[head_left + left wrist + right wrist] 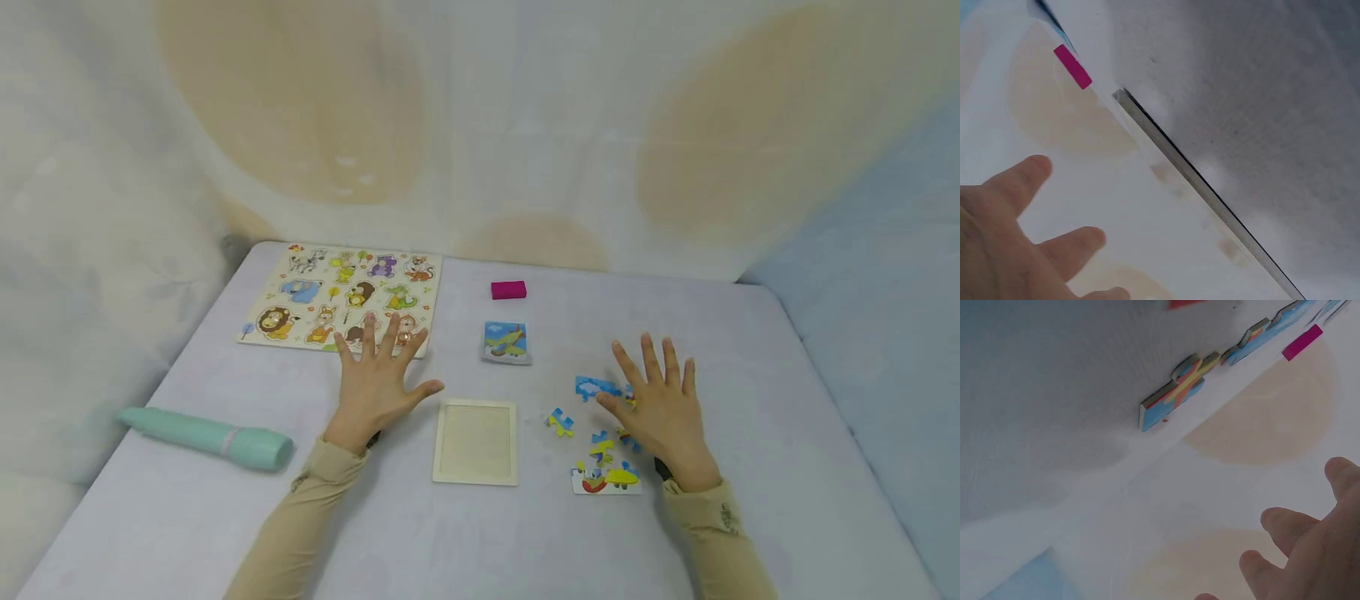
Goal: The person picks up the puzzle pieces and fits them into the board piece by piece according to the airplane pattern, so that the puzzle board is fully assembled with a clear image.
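My left hand (375, 390) is held with fingers spread, palm down, its fingertips overlapping the near edge of the animal puzzle board (341, 293) in the head view. Fingers spread too, my right hand (666, 412) is over the loose jigsaw pieces (601, 448), partly hiding some of them. Neither hand holds anything. Between the hands lies a square wooden puzzle frame (476, 443) with a bare inside. Behind it is a small square picture of a yellow airplane (506, 342). In the right wrist view a jigsaw piece (1179, 390) lies flat on the table.
A magenta block (508, 290) sits at the back of the white table. To the left lies a mint-green, pen-shaped object (210, 437). Pale cloth (525, 125) with tan patches hangs behind the table, and more cloth stands at both sides.
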Demonstrator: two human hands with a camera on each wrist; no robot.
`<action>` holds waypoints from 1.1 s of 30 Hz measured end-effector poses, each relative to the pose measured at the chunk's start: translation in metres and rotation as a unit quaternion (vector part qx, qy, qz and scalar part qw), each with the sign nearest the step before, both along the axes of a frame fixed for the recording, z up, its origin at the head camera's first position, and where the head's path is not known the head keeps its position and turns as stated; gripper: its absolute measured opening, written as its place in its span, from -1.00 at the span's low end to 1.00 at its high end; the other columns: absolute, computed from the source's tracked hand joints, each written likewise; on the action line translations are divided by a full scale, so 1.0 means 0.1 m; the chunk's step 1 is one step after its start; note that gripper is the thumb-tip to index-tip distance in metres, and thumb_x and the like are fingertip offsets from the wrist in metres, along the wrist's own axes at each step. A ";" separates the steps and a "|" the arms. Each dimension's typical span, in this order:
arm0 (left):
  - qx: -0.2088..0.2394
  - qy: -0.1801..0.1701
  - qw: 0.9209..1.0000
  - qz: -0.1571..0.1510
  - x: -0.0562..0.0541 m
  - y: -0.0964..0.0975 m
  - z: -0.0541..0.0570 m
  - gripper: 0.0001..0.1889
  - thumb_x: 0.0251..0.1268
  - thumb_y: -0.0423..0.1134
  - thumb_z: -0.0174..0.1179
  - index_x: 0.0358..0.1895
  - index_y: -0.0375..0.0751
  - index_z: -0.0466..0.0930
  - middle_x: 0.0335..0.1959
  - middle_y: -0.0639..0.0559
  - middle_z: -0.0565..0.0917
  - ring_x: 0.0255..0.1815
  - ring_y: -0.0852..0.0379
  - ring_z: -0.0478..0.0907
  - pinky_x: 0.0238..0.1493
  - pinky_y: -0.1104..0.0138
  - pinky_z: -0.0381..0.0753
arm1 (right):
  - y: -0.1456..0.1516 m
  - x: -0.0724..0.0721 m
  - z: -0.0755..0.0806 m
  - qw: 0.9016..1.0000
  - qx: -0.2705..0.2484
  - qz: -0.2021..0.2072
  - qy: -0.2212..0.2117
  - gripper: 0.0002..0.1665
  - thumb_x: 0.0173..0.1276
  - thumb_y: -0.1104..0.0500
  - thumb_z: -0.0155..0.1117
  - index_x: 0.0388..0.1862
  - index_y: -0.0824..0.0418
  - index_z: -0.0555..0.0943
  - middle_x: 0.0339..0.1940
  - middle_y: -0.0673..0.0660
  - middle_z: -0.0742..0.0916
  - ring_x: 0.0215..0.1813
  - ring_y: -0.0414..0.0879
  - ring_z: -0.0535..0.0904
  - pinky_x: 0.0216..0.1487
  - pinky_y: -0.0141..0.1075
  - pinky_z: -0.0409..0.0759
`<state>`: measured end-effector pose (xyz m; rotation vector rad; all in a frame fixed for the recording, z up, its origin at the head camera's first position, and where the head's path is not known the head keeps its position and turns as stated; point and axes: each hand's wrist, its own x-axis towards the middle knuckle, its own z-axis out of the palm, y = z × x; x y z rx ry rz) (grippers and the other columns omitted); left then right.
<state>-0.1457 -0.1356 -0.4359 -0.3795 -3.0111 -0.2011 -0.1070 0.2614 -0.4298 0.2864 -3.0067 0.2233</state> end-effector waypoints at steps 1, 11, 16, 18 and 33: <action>0.001 0.002 1.000 0.001 0.01 0.00 0.00 -0.11 0.10 0.53 -0.05 0.48 0.19 0.20 0.57 -0.15 0.05 0.57 -0.40 -0.22 0.33 -0.48 -0.33 | 0.00 0.00 0.00 1.000 -0.001 0.000 0.001 -0.05 0.36 -0.43 -0.05 0.60 -0.13 -0.06 0.60 0.32 -0.01 0.61 0.30 -0.30 0.46 0.37 -0.26; -0.002 -0.036 0.999 -0.009 0.06 0.03 0.00 -0.14 0.15 0.49 -0.04 0.48 0.13 0.22 0.54 -0.17 0.15 0.56 -0.40 -0.14 0.34 -0.47 -0.27 | 0.00 0.08 -0.04 1.000 -0.019 -0.004 -0.009 -0.05 0.36 -0.42 -0.04 0.59 -0.09 -0.02 0.58 0.37 0.07 0.58 0.39 -0.14 0.45 0.38 -0.20; 0.033 -0.134 0.989 -0.056 0.13 0.09 0.02 -0.13 0.23 0.43 -0.04 0.49 -0.01 0.19 0.49 -0.17 0.27 0.52 -0.37 0.07 0.35 -0.44 -0.08 | -0.03 -0.02 -0.04 0.998 -0.046 0.010 -0.029 -0.09 0.43 -0.34 -0.05 0.60 -0.06 -0.06 0.58 0.30 0.13 0.50 0.39 0.04 0.38 0.34 0.07; 0.054 -0.170 0.981 -0.080 0.19 0.13 0.02 -0.12 0.23 0.40 0.00 0.49 -0.07 0.20 0.48 -0.17 0.29 0.50 -0.37 0.11 0.35 -0.41 -0.01 | -0.06 -0.09 -0.04 0.997 -0.065 0.017 -0.042 -0.11 0.45 -0.32 -0.06 0.61 -0.06 -0.08 0.57 0.28 0.18 0.43 0.41 0.14 0.30 0.33 0.19; 0.065 -0.235 0.950 -0.194 0.44 0.25 -0.08 0.32 -0.44 0.14 0.60 0.55 -0.03 0.01 0.59 -0.01 0.02 0.60 -0.26 -0.18 0.35 -0.46 -0.28 | -0.14 -0.30 -0.14 0.963 -0.214 0.056 -0.154 -0.30 0.23 0.25 0.38 0.34 0.32 0.39 0.07 0.28 0.60 -0.31 -0.13 0.40 -0.32 -0.37 0.38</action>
